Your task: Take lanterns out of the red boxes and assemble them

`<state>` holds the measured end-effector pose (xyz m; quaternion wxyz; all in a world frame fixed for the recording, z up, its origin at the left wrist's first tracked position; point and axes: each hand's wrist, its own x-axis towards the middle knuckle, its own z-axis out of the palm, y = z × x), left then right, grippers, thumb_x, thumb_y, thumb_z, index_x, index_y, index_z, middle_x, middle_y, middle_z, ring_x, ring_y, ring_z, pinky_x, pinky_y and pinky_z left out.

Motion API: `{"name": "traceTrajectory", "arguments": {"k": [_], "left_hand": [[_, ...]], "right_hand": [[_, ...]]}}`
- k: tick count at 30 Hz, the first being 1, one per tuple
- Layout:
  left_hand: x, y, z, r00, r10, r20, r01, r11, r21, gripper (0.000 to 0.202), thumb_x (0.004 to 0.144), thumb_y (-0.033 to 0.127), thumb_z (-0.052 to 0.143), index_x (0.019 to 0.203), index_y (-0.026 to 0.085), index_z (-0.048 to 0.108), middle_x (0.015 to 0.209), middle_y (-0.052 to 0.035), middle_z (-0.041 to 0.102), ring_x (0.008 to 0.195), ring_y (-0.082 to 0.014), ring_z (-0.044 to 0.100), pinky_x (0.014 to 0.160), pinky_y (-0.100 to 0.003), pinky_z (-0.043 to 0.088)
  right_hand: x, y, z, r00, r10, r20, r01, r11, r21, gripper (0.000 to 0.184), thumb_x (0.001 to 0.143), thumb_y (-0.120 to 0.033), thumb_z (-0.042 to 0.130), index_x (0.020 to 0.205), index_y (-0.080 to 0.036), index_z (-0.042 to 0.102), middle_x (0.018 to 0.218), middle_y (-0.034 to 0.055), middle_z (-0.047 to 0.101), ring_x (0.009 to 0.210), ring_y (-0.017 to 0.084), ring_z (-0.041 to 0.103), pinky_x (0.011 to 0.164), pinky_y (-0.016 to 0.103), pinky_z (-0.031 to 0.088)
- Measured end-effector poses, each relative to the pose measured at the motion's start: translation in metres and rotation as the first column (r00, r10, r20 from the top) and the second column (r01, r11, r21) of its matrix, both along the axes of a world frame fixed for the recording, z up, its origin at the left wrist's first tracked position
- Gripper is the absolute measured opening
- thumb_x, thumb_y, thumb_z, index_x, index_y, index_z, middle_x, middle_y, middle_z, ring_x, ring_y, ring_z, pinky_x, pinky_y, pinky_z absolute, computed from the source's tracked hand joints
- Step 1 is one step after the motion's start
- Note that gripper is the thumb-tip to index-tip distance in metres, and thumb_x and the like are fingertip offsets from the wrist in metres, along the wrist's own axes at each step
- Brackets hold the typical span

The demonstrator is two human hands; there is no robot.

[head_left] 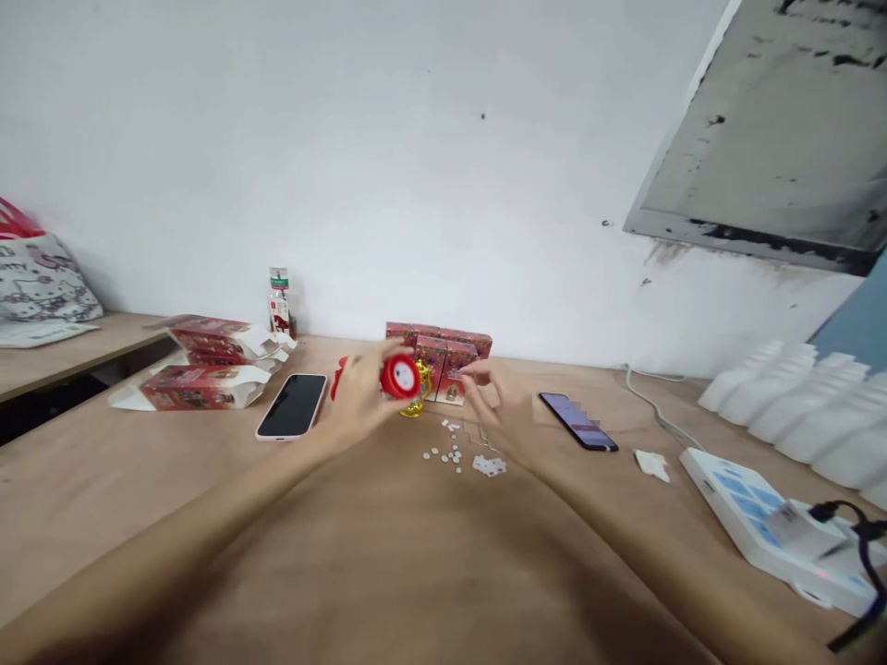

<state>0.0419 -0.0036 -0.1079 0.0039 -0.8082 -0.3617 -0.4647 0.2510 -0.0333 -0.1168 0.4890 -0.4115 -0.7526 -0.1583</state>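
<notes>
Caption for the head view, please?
Left hand holds a red round object; right hand near small white pieces.

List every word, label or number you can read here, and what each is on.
"ITTY": end of a word on the white bag; the rest is blurred.
Too blurred to read: print on the red boxes, the bottle label, the white patch on the red round thing in the left hand.
Unreadable too: the lit phone, the white device.
</notes>
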Motion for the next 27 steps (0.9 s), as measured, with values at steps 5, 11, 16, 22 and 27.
{"name": "traceTrajectory", "arguments": {"k": [5,11,16,22,27], "left_hand": [[-0.010,-0.005,-0.050,0.964,-0.038,-0.262,0.069,0.991,0.113,0.053,0.079,0.029,0.062,0.128,0.018,0.042,0.113,-0.0108,0.064,0.098,-0.0250,0.061,0.085,-0.038,0.041],[-0.014,-0.012,-0.077,0.880,-0.068,-0.471,0.252,0.906,0.340,0.049,0.093,0.032,0.041,0.135,0.011,0.033,0.119,-0.0163,0.061,0.095,-0.0226,0.062,0.076,-0.034,0.039],[-0.011,-0.017,-0.082,0.852,-0.108,-0.512,0.281,0.920,0.274,0.048,0.093,0.030,0.039,0.138,0.014,0.030,0.120,-0.0138,0.062,0.093,-0.0206,0.063,0.074,-0.034,0.039],[-0.013,-0.014,-0.080,0.866,-0.174,-0.468,0.311,0.921,0.234,0.047,0.088,0.026,0.048,0.133,0.018,0.038,0.126,-0.0132,0.057,0.095,-0.0186,0.061,0.081,-0.031,0.040],[-0.008,-0.018,-0.082,0.927,-0.031,-0.374,0.117,0.971,0.209,0.040,0.073,0.033,0.062,0.108,0.014,0.055,0.106,-0.0135,0.063,0.097,-0.0266,0.058,0.083,-0.039,0.041]], "right_hand": [[-0.042,-0.009,-0.043,0.961,0.271,-0.044,-0.267,0.960,0.086,0.012,0.086,-0.021,0.047,0.093,-0.020,0.057,0.092,0.0080,0.062,0.089,0.019,0.060,0.078,0.036,0.050],[-0.040,-0.018,-0.083,0.959,0.282,-0.037,-0.279,0.958,0.058,0.012,0.086,-0.018,0.051,0.096,-0.020,0.058,0.089,0.0072,0.063,0.084,0.018,0.061,0.073,0.033,0.052],[-0.035,-0.019,-0.081,0.969,0.243,0.044,-0.247,0.962,0.121,0.009,0.086,-0.016,0.052,0.091,-0.019,0.059,0.083,0.0059,0.066,0.077,0.017,0.060,0.067,0.030,0.050],[-0.032,-0.015,-0.083,0.966,0.184,0.182,-0.220,0.955,0.199,0.008,0.085,-0.013,0.053,0.084,-0.018,0.059,0.083,0.0076,0.067,0.071,0.016,0.058,0.062,0.029,0.046],[-0.034,-0.011,-0.083,0.973,0.125,0.195,-0.172,0.953,0.247,0.008,0.085,-0.011,0.050,0.082,-0.017,0.056,0.079,0.0073,0.065,0.071,0.016,0.058,0.063,0.028,0.047]]}}
